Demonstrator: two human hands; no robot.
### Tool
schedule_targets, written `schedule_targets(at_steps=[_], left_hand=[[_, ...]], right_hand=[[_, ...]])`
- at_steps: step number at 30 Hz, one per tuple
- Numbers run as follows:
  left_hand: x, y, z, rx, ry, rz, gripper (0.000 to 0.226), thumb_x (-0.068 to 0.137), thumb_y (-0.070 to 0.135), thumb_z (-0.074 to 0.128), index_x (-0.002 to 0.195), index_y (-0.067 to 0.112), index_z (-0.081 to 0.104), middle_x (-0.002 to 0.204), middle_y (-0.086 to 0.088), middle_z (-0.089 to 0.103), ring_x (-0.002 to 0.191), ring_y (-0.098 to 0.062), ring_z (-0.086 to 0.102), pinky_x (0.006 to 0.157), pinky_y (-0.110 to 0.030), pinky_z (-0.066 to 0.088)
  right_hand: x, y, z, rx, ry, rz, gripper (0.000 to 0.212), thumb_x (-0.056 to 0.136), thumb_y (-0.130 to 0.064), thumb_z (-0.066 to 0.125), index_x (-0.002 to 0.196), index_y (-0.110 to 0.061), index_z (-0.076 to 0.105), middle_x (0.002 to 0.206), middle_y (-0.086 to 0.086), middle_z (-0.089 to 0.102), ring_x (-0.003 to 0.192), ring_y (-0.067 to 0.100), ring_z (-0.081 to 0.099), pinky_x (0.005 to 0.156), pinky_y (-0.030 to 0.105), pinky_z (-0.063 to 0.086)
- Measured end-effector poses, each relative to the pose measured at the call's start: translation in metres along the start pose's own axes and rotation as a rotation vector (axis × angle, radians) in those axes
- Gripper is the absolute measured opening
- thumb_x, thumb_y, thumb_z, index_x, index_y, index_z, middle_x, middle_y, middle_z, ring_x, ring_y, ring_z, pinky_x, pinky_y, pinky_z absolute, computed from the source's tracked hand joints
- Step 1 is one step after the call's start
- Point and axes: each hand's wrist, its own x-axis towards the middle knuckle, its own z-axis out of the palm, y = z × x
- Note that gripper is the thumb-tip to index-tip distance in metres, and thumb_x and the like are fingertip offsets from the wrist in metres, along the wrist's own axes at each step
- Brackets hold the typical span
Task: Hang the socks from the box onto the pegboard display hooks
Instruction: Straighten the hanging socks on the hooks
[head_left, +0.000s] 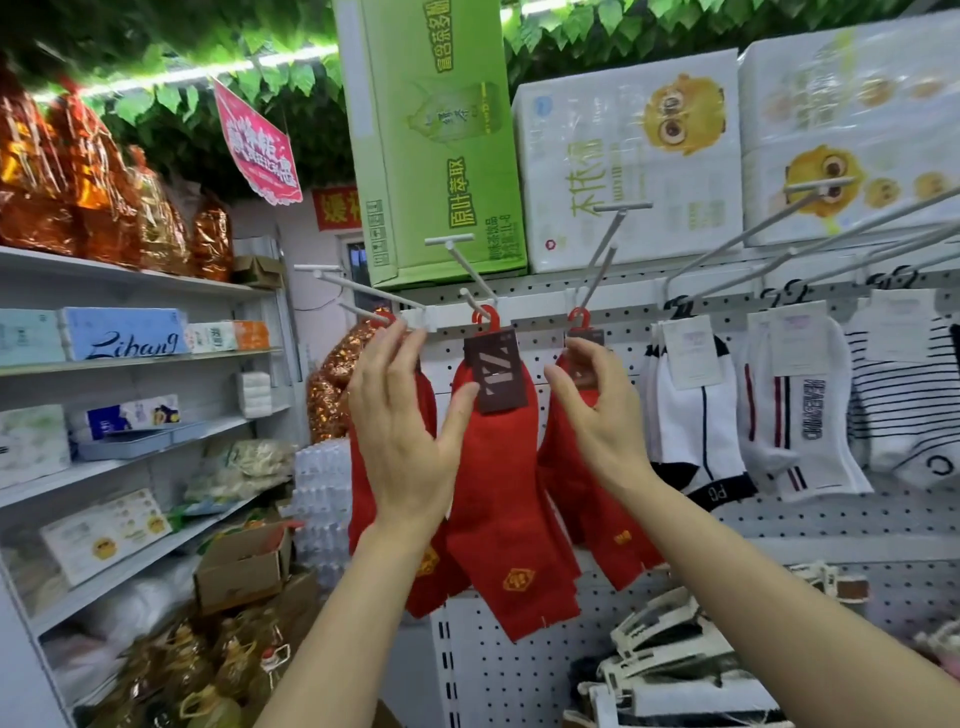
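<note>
Three pairs of red socks hang by red plastic hangers from white hooks on the white pegboard. The middle pair carries a dark card tag. My left hand is raised in front of the left pair, fingers straight and reaching up near its hanger, thumb against the middle pair. My right hand curls thumb and fingers round the dark card at the top of the right pair, which hangs from its hook.
White and striped socks fill the hooks to the right. A green carton and white packs sit on top of the display. Shelves of goods stand at the left, an open cardboard box below them, bags at the lower right.
</note>
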Motion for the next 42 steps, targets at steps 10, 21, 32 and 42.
schedule_targets(at_steps=[10, 21, 32, 42], left_hand=[[-0.026, 0.007, 0.064, 0.108, -0.295, -0.117, 0.078, 0.095, 0.056, 0.041, 0.156, 0.015, 0.018, 0.164, -0.008, 0.009, 0.151, -0.025, 0.011, 0.122, -0.035, 0.008], [-0.018, 0.002, 0.066, -0.051, -0.311, -0.16, 0.083, 0.09, 0.053, 0.053, 0.156, 0.023, 0.014, 0.162, 0.002, 0.01, 0.147, -0.004, 0.009, 0.112, -0.008, 0.003], [-0.015, 0.004, 0.054, -0.073, -0.359, -0.16, 0.083, 0.091, 0.051, 0.051, 0.157, 0.017, 0.014, 0.162, -0.004, 0.016, 0.15, -0.015, 0.014, 0.119, -0.024, 0.01], [-0.019, 0.001, 0.051, -0.085, -0.374, -0.134, 0.079, 0.094, 0.042, 0.058, 0.156, 0.016, 0.017, 0.16, -0.006, 0.02, 0.149, -0.018, 0.018, 0.119, -0.023, 0.009]], right_hand=[[0.027, 0.074, -0.02, -0.216, -0.084, 0.242, 0.067, 0.084, -0.056, 0.059, 0.137, -0.018, 0.044, 0.134, 0.003, 0.054, 0.127, 0.02, 0.048, 0.108, 0.043, 0.04], [0.028, 0.079, -0.015, 0.438, -0.088, 0.496, 0.033, 0.083, -0.023, 0.077, 0.114, -0.014, 0.068, 0.107, 0.005, 0.074, 0.097, 0.021, 0.071, 0.088, 0.039, 0.058], [0.004, 0.023, -0.034, 0.509, -0.043, 0.391, 0.021, 0.086, -0.014, 0.073, 0.107, -0.015, 0.069, 0.099, 0.0, 0.076, 0.091, 0.014, 0.072, 0.078, 0.026, 0.057], [-0.009, -0.004, -0.043, 0.545, -0.014, 0.381, 0.031, 0.086, -0.014, 0.072, 0.116, -0.011, 0.066, 0.109, 0.007, 0.074, 0.102, 0.023, 0.07, 0.088, 0.034, 0.057]])
